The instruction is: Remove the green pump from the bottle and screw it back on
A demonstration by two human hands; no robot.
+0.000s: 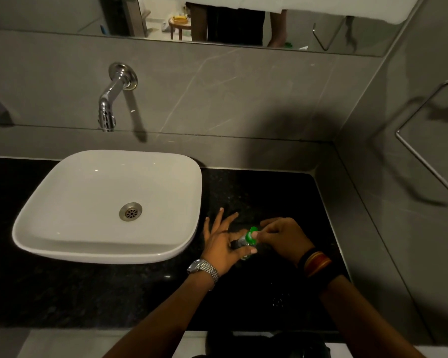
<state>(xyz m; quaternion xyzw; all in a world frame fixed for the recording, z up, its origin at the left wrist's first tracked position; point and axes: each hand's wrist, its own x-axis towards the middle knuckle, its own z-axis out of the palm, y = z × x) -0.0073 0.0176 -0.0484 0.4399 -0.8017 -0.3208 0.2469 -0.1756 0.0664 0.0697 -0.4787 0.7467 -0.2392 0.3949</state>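
**Two hands at a green pump bottle beside a basin**

Seen from above: a small clear plastic bottle [243,244] stands on the black speckled stone counter [114,293], just right of a white square ceramic basin [62,239]. The left hand [221,242], w/ a steel watch [202,269] at the wrist, steadies the bottle btwn thumb and forefinger, other fingers fanned wide. The right hand [282,237], w/ dark and orange bangles [314,260], pinches the green plastic pump [251,235] on top. Likely mid-twist; can't tell if loosening or tightening. Next move prob. needs a firm hold below while the collar turns. A chrome wall tap [109,104] hangs over the basin, well apart. Nothing crowds the hands; dim light blurs detail.
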